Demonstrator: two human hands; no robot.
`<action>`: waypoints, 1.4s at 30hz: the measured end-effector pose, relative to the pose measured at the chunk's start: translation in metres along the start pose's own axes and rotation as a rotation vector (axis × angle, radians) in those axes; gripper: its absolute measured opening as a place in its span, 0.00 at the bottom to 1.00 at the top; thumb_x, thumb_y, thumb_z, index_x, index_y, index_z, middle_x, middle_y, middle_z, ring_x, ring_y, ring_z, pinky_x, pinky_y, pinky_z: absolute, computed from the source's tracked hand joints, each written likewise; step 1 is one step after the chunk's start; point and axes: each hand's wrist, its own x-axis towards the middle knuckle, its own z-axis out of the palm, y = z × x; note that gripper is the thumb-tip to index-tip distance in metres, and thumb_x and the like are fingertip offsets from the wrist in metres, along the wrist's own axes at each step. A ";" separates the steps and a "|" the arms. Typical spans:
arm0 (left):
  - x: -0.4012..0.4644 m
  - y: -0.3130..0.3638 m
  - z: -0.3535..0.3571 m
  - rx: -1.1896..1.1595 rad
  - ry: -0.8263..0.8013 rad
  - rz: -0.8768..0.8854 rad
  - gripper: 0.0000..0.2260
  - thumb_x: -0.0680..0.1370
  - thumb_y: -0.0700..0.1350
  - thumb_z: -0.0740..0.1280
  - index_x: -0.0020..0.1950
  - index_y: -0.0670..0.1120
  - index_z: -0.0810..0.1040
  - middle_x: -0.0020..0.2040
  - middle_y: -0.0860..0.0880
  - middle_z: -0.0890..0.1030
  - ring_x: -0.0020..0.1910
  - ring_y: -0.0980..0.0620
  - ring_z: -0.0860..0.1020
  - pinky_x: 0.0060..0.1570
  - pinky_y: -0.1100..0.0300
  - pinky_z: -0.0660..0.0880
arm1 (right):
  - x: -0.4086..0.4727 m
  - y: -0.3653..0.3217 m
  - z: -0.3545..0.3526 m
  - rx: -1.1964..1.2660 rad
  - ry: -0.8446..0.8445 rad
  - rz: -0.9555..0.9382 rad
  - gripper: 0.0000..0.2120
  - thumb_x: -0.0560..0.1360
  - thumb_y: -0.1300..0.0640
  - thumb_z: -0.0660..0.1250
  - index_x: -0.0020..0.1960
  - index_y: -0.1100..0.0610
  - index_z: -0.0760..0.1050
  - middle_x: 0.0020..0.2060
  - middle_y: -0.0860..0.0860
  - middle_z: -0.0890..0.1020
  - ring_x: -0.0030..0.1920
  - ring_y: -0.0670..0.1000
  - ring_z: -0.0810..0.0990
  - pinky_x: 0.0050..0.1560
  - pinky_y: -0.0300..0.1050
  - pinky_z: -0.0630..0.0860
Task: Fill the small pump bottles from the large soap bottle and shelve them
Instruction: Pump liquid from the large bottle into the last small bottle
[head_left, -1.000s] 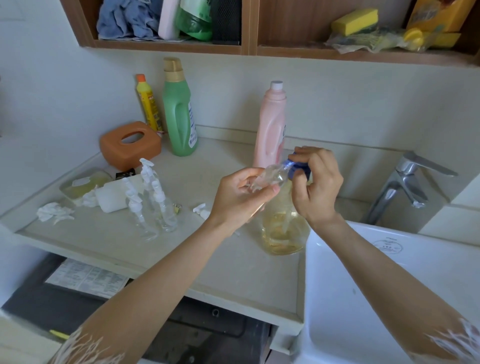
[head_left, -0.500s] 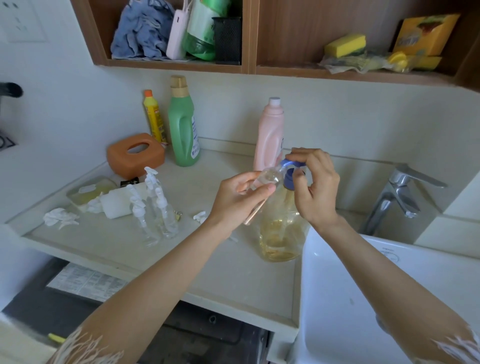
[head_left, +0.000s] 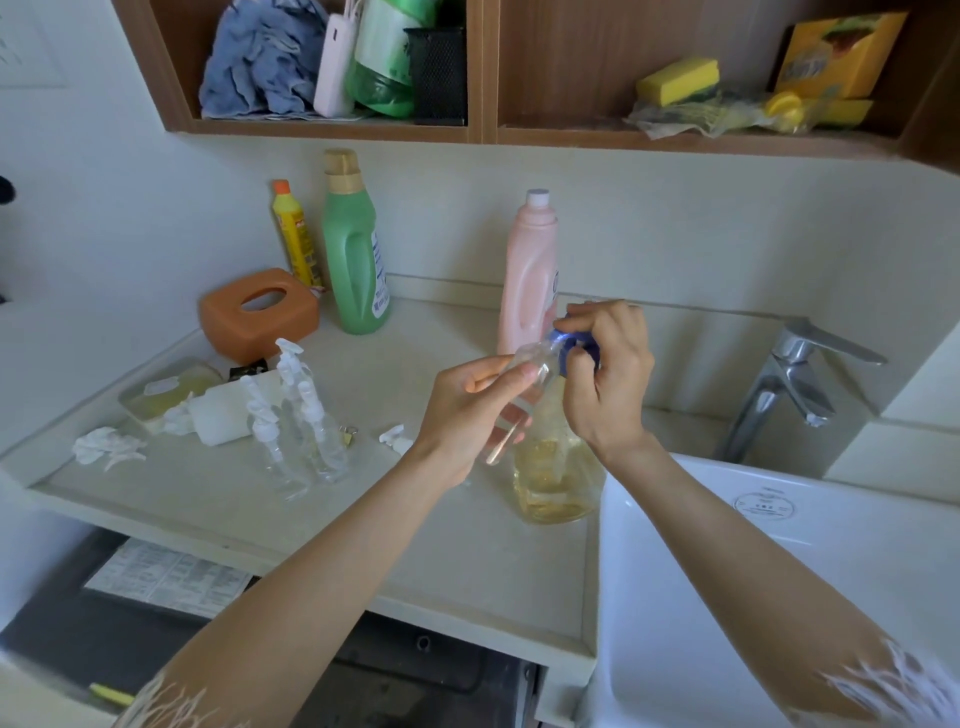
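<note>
Not much has shifted since half a second back: the view has tipped up a touch so more of the shelf shows, and both hands have stayed locked together over the big bottle. The left hand (head_left: 470, 410) holds a small clear bottle (head_left: 524, 384) tilted, its open mouth up against the blue pump head (head_left: 576, 345) of the large soap bottle (head_left: 553, 467), so that grip is closed round the little bottle. A bit of amber liquid sits at its low end. The right hand (head_left: 610, 374) has its fingers curled over the blue pump head, gripping it. The large soap bottle stands on the worktop (head_left: 426, 551) right beside the white sink (head_left: 779, 571), amber soap low in its belly.

Further left on the worktop, a cluster of empty small pump bottles (head_left: 298, 415) stands upright, with a loose white pump top (head_left: 395, 439) lying between them and the left hand. Behind those are an orange tissue box (head_left: 257, 312), then a yellow bottle (head_left: 296, 236), a green bottle (head_left: 356, 249) and a pink bottle (head_left: 530, 270) against the wall. The tap (head_left: 789, 379) is off to the right. Up top, the shelf (head_left: 332, 127) holds a blue cloth (head_left: 260, 62) and a yellow sponge (head_left: 678, 80).
</note>
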 end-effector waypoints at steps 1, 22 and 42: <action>0.001 -0.001 -0.001 0.002 0.007 -0.013 0.04 0.67 0.54 0.72 0.39 0.57 0.85 0.34 0.51 0.83 0.28 0.52 0.78 0.27 0.61 0.75 | 0.000 0.002 0.002 -0.012 -0.004 0.001 0.13 0.66 0.66 0.55 0.38 0.65 0.79 0.37 0.56 0.79 0.40 0.62 0.74 0.43 0.50 0.70; -0.003 -0.006 -0.001 -0.036 -0.012 0.087 0.16 0.67 0.50 0.74 0.52 0.45 0.81 0.44 0.43 0.81 0.32 0.53 0.78 0.30 0.62 0.74 | 0.002 -0.002 -0.012 -0.024 -0.130 0.010 0.15 0.69 0.65 0.58 0.51 0.65 0.79 0.52 0.58 0.80 0.57 0.59 0.77 0.59 0.35 0.69; 0.003 -0.013 0.002 -0.083 -0.006 0.089 0.07 0.70 0.45 0.74 0.48 0.50 0.83 0.40 0.48 0.81 0.30 0.53 0.78 0.30 0.60 0.77 | -0.006 0.009 0.001 -0.072 -0.007 -0.024 0.13 0.68 0.63 0.56 0.42 0.65 0.79 0.42 0.55 0.81 0.47 0.60 0.79 0.44 0.61 0.74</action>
